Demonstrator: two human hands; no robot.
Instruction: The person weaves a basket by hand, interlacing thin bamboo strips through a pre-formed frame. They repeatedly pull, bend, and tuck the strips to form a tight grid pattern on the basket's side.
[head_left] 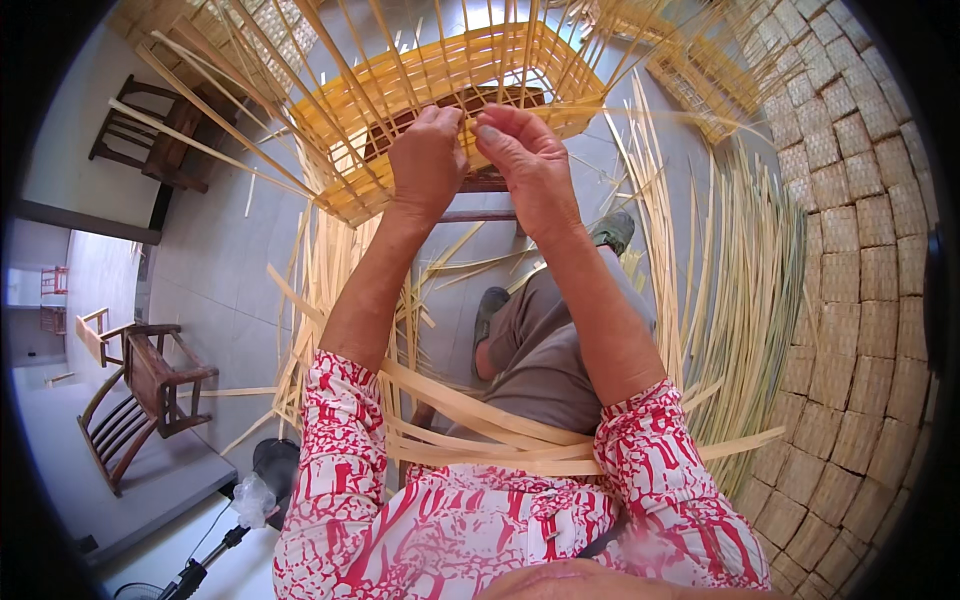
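A yellow basket (350, 85), partly woven from thin bamboo strips, stands in front of me with its long uprights fanning out above the weave. At its near wall my left hand (428, 162) is closed, knuckles up; whatever lies between its fingers is hidden. Close to it on the right, my right hand (528, 165) pinches with thumb and forefinger, the fingers curled. From behind that hand a thin yellow bamboo strip (660, 115) trails off to the right, past the basket's corner. A dark wooden stool (487, 182) shows beneath and through the basket.
Pale flat strips (500, 425) lie across my lap. Bundles of long strips (750, 290) cover the floor at right, beside stacked woven blocks (840, 280). Another yellow basket (700, 85) stands far right. Wooden chairs (150, 380) and a dark stand (215, 550) are at left.
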